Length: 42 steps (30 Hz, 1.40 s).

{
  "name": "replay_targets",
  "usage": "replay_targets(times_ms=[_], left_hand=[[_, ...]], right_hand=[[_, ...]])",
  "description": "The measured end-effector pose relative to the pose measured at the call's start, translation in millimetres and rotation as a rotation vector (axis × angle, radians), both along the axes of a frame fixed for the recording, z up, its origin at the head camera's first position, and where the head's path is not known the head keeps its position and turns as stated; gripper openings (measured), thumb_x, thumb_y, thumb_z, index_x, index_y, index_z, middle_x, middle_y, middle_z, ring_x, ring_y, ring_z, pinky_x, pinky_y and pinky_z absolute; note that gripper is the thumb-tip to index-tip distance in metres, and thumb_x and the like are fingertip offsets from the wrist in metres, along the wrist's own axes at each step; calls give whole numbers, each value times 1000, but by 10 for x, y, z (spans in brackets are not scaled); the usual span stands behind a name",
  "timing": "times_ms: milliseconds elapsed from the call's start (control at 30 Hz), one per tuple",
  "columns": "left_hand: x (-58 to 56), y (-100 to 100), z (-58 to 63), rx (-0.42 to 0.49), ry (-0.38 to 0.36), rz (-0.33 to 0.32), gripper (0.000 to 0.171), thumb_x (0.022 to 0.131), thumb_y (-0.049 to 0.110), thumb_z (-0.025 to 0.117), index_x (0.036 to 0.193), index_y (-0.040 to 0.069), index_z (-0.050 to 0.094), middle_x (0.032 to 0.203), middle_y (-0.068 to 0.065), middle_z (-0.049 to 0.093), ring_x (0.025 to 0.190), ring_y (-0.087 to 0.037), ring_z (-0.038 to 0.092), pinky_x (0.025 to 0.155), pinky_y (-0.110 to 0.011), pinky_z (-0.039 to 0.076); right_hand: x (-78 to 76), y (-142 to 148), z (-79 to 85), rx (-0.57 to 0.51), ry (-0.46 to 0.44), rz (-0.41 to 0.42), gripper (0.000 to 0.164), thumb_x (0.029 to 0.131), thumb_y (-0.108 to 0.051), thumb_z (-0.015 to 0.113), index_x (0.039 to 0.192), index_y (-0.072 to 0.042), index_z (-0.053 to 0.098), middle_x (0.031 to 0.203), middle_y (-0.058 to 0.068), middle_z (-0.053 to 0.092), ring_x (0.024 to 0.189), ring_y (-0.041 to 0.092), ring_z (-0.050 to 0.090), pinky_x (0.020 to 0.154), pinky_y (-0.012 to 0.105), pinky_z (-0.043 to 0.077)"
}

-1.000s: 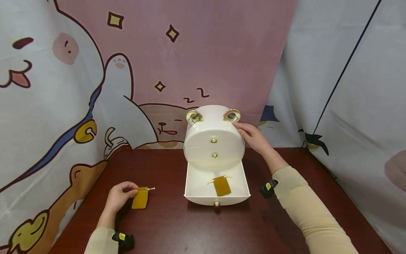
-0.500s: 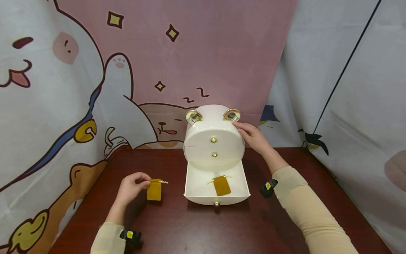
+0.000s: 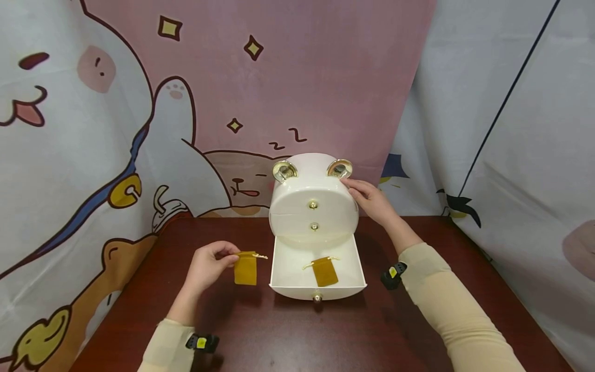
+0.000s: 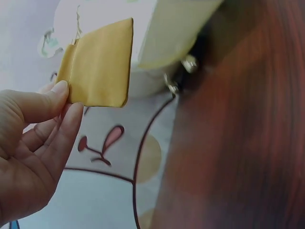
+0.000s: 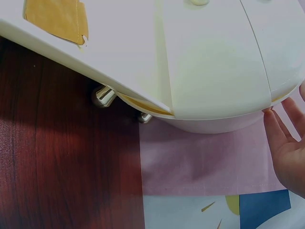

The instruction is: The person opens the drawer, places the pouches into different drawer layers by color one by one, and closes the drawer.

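Observation:
My left hand (image 3: 211, 262) pinches a mustard-yellow drawstring pouch (image 3: 245, 269) by its top corner, in the air left of the pulled-out drawer (image 3: 288, 268). In the left wrist view the pouch (image 4: 102, 67) hangs between thumb and fingertips, its cord at the far end. A second drawstring pouch (image 3: 325, 272) lies flat in the drawer. That drawer belongs to a white storage box (image 3: 297, 201) with gold-rimmed ears and round gold knobs. My right hand (image 3: 372, 201) rests its fingertips on the box's upper right side, below the right ear.
The box stands near the back of a dark red-brown wooden table (image 3: 288, 341). Behind it hangs a cartoon-printed cloth (image 3: 334, 77). Small gold feet (image 5: 103, 96) show under the box. The two upper drawers are closed.
My left hand has carried its pouch rightward and farther from me, towards the drawer. The right hand, the box and the pouch in the drawer have stayed put.

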<state>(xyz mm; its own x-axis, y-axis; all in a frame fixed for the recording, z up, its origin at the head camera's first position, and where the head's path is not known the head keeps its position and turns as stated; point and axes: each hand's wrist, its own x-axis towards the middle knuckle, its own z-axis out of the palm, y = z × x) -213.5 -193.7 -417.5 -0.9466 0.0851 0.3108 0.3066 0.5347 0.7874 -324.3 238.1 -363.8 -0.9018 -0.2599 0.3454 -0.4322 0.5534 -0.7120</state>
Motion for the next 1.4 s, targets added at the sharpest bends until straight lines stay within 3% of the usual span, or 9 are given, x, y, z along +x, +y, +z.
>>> replay_targets(times_ms=[167,533,833,1167,1400], left_hand=[[18,155,118,16,9,-34,10,83,-1,77,88,7,73,83,-5,68,71,-22,64,63,-27,58],[21,494,243,68,-62,-107,10,82,-1,78,87,6,73,81,-4,69,66,-19,65,64,-31,59],[-24,754,243,104,-138,-198,10,82,-3,76,88,4,73,83,-7,69,70,-20,67,65,-36,60],[-73,991,235,33,-139,-203,8,84,-2,75,86,6,73,80,-4,67,70,-17,65,62,-31,59],[-138,1082,182,70,-182,-197,6,85,-4,74,87,0,73,81,-6,66,71,-18,65,62,-32,59]], right_hand=[[2,1,6,-4,-5,-5,42,105,-28,51,145,-19,53,149,9,46,137,33,40,110,55,33],[9,-10,13,-6,-17,0,42,105,-28,50,146,-19,52,150,10,45,138,33,39,111,55,32],[-4,-4,0,-16,-12,1,42,105,-28,51,145,-19,53,150,9,45,138,32,39,110,54,32],[8,-7,2,-17,-19,4,42,105,-28,51,145,-20,53,150,9,45,139,32,39,111,56,31],[-5,-11,-2,-14,-18,-3,42,105,-28,51,145,-19,53,150,9,45,138,33,39,110,55,33]])
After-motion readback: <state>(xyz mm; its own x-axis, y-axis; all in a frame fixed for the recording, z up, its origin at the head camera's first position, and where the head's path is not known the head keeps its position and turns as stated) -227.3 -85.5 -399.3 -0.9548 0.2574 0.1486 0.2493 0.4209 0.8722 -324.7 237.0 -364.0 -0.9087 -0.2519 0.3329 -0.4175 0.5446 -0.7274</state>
